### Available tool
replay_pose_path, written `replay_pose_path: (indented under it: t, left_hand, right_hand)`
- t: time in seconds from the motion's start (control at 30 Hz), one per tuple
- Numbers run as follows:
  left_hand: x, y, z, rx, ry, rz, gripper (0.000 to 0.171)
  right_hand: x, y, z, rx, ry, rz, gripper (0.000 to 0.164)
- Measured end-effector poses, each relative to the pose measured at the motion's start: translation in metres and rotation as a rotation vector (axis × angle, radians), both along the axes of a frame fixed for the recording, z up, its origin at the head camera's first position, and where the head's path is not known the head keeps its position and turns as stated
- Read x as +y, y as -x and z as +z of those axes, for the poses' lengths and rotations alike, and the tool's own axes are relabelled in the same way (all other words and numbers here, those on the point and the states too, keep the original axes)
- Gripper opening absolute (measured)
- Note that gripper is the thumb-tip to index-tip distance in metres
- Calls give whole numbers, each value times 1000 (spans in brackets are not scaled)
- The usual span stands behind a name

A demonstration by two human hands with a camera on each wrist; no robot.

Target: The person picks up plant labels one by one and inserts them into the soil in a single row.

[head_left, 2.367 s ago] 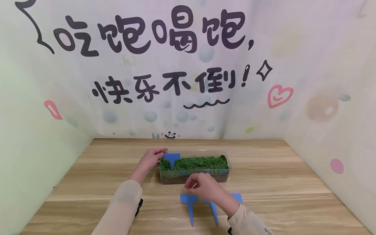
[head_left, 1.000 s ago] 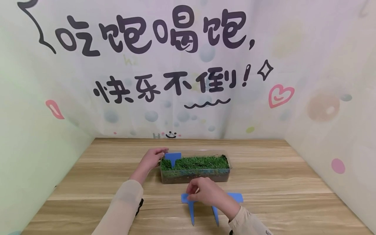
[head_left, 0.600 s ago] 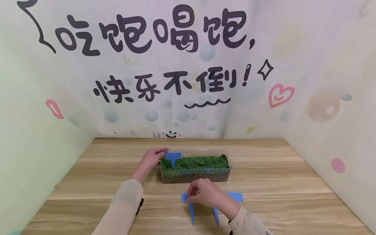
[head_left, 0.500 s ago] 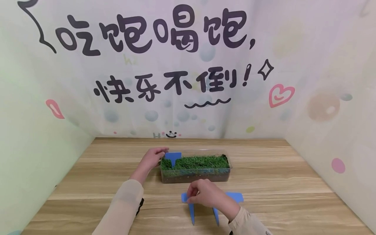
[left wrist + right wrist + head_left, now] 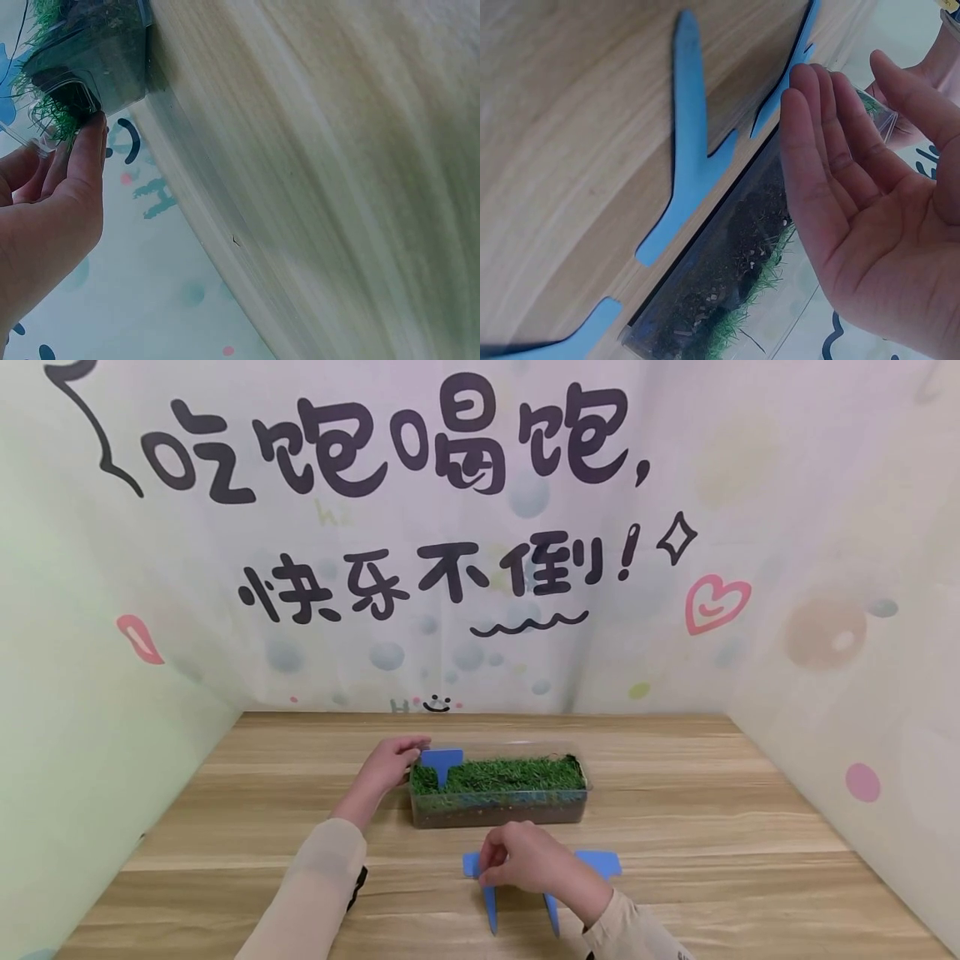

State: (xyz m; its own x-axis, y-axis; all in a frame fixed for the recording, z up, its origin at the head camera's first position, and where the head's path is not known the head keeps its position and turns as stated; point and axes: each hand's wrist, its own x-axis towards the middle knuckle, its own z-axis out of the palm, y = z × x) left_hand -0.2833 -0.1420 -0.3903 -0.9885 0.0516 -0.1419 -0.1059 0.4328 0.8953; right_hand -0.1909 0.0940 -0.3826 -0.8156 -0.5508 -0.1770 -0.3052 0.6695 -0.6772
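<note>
A clear plastic box [image 5: 498,814] of soil and green grass [image 5: 517,774] stands on the table. One blue T-shaped plant label [image 5: 442,758] is upright in the grass at its left end. My left hand [image 5: 384,766] holds that end, thumb and fingers at the rim in the left wrist view. My right hand [image 5: 528,857] hovers with extended fingers over the left of three more labels lying in front of the box. It partly covers that left label [image 5: 470,863] and the middle label [image 5: 551,914]. The right label [image 5: 600,862] is partly behind my arm. In the right wrist view, my thumb [image 5: 907,94] stands apart from the fingers.
The wood-grain table [image 5: 697,843] extends on both sides of the box. Behind it hangs a pale printed backdrop [image 5: 480,668] with large dark characters, and similar pale walls close in left and right.
My right hand has come down and slightly nearer, from just in front of the box to over the left label. The left hand stays at the box's end; the labels have not visibly moved.
</note>
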Motion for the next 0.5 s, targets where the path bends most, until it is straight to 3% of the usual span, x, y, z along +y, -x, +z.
replay_pose_path:
  t: [0.5]
  left_hand:
    - [0,0,0,11,11,9,39]
  right_hand:
    - [1,-6,-1,-15,-86,-40,14]
